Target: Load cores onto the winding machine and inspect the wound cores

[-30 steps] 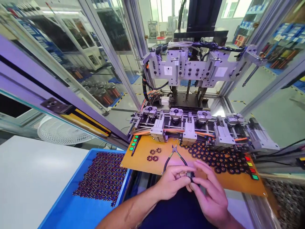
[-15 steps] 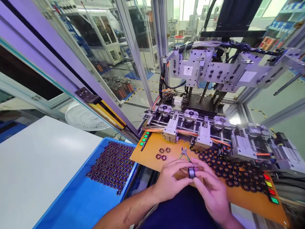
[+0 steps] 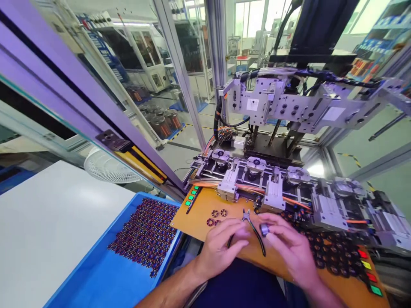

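Observation:
Between the thumb and fingers of my right hand [image 3: 292, 248] is a small round stator core [image 3: 264, 229] with a dark grey metallic side. My left hand [image 3: 223, 244] is apart from it, thumb and fingers spread, with nothing seen between them. Diagonal cutters [image 3: 257, 239] lie on the orange board [image 3: 195, 220] between my hands, jaws pointing away from me; my left hand partly covers one handle. Just beyond my left hand are several ring-shaped stator cores [image 3: 224, 212], some partly covered by my fingers. Many dark ones [image 3: 337, 254] lie beyond and right of my right hand.
A row of metal winding fixtures [image 3: 272, 192] runs along the board's back, under a metal plate assembly [image 3: 266, 100]. Lit buttons sit at the left [image 3: 192, 197] and right [image 3: 366, 265] ends. Left are a blue tray [image 3: 93, 278] of stator cores, a white table [image 3: 61, 205] and a frame post [image 3: 141, 162].
My hands, earlier both at the stator core, have separated. My left hand has let go and moved left; the right keeps the core and has shifted right. The cutters show more fully.

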Motion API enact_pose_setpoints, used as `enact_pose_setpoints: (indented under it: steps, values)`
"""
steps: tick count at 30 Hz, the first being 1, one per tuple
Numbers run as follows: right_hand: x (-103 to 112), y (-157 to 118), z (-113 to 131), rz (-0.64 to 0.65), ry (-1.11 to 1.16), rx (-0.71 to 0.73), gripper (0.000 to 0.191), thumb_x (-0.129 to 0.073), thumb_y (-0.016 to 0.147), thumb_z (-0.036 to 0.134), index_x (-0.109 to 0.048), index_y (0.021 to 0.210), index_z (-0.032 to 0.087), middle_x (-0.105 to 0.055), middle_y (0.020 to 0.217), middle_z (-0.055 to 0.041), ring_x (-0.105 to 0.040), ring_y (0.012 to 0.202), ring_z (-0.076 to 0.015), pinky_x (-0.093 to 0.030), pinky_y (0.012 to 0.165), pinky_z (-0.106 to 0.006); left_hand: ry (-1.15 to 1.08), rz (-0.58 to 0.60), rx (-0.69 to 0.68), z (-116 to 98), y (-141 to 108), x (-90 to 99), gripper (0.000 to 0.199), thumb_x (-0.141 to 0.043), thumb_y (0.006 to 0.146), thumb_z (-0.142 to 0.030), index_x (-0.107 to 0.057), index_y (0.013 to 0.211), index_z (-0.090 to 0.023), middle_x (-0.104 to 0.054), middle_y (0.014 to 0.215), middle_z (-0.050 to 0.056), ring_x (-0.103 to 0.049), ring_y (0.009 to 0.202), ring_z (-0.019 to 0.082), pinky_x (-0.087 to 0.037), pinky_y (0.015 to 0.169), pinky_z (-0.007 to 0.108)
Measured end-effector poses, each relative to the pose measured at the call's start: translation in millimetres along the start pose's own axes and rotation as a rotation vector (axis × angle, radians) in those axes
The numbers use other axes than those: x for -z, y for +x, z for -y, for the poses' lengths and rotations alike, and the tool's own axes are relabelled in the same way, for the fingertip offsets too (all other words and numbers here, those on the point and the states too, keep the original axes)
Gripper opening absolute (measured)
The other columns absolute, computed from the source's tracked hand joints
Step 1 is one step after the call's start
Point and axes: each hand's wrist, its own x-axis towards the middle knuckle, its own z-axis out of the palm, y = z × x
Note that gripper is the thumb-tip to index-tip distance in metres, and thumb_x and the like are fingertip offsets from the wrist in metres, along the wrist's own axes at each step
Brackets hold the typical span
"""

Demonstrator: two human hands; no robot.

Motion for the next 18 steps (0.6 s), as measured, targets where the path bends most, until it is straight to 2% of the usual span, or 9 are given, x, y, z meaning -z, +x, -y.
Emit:
enact_pose_setpoints:
  steps: [2,4,6,8,10,12,15,18]
  values:
    - [36,25,-17,-0.044,-0.149,0.035,0.017,-0.058,0.097,0.028,-0.071,0.089,0.023,-0.072,0.105,-0.0065,-0.071,0.093,-0.0210,-0.060,0.082,-0.031,0.105,-0.063,0.145,24,-13,3.8,0.030,-0.071,0.083,-0.022,-0.069,0.112,-0.019,-0.075,0.106,0.009,-0.072,0.097,0.018,-0.060,0.087,0.029]
    - [76,53,-40,-0.108,-0.277,0.048,0.017,-0.062,0.093,0.030,-0.072,0.082,0.022,-0.073,0.102,-0.0077,-0.069,0.094,-0.0241,-0.057,0.088,-0.038,0.190,-0.157,0.351,54,-30,7.0,0.026,-0.069,0.084,-0.032,-0.071,0.107,-0.021,-0.075,0.106,0.007,-0.072,0.096,0.020,-0.061,0.087,0.032]
    - [111,80,-67,-0.172,-0.394,0.066,0.020,-0.063,0.089,0.034,-0.071,0.079,0.019,-0.073,0.094,-0.0105,-0.069,0.090,-0.0275,-0.056,0.087,-0.045,0.235,-0.231,0.449,83,-46,8.2,0.031,-0.066,0.085,-0.039,-0.070,0.107,-0.019,-0.074,0.108,0.010,-0.072,0.096,0.023,-0.060,0.090,0.038]
    - [135,101,-91,-0.132,-0.480,0.075,0.022,-0.061,0.087,0.034,-0.071,0.077,0.017,-0.072,0.093,-0.0116,-0.069,0.086,-0.0278,-0.056,0.084,-0.046,0.263,-0.289,0.512,107,-59,7.1,0.038,-0.062,0.086,-0.046,-0.068,0.110,-0.017,-0.073,0.110,0.012,-0.071,0.100,0.025,-0.058,0.094,0.043]
    - [146,116,-109,-0.034,-0.539,0.100,0.021,-0.060,0.088,0.031,-0.071,0.080,0.017,-0.072,0.099,-0.0105,-0.068,0.089,-0.0257,-0.056,0.085,-0.045,0.274,-0.325,0.566,124,-68,3.7,0.044,-0.054,0.089,-0.051,-0.065,0.113,-0.017,-0.072,0.112,0.013,-0.070,0.103,0.026,-0.056,0.096,0.044]
    - [149,125,-120,0.077,-0.582,0.135,0.017,-0.059,0.091,0.025,-0.072,0.085,0.016,-0.071,0.106,-0.0085,-0.068,0.094,-0.0228,-0.055,0.089,-0.043,0.270,-0.336,0.606,132,-73,-0.4,0.047,-0.047,0.092,-0.053,-0.061,0.119,-0.017,-0.072,0.114,0.013,-0.069,0.104,0.025,-0.055,0.096,0.044]
    - [148,130,-127,0.195,-0.639,0.182,0.010,-0.061,0.093,0.016,-0.071,0.089,0.015,-0.071,0.110,-0.0070,-0.066,0.100,-0.0207,-0.054,0.093,-0.043,0.258,-0.326,0.629,136,-74,-5.1,0.052,-0.043,0.093,-0.054,-0.055,0.126,-0.015,-0.070,0.117,0.015,-0.067,0.109,0.027,-0.054,0.098,0.046]
    - [150,131,-128,0.261,-0.691,0.214,0.009,-0.063,0.091,0.010,-0.071,0.090,0.015,-0.071,0.110,-0.0068,-0.066,0.101,-0.0206,-0.055,0.093,-0.042,0.256,-0.317,0.630,136,-73,-6.7,0.055,-0.043,0.093,-0.055,-0.053,0.129,-0.015,-0.068,0.119,0.016,-0.065,0.112,0.028,-0.051,0.099,0.048]
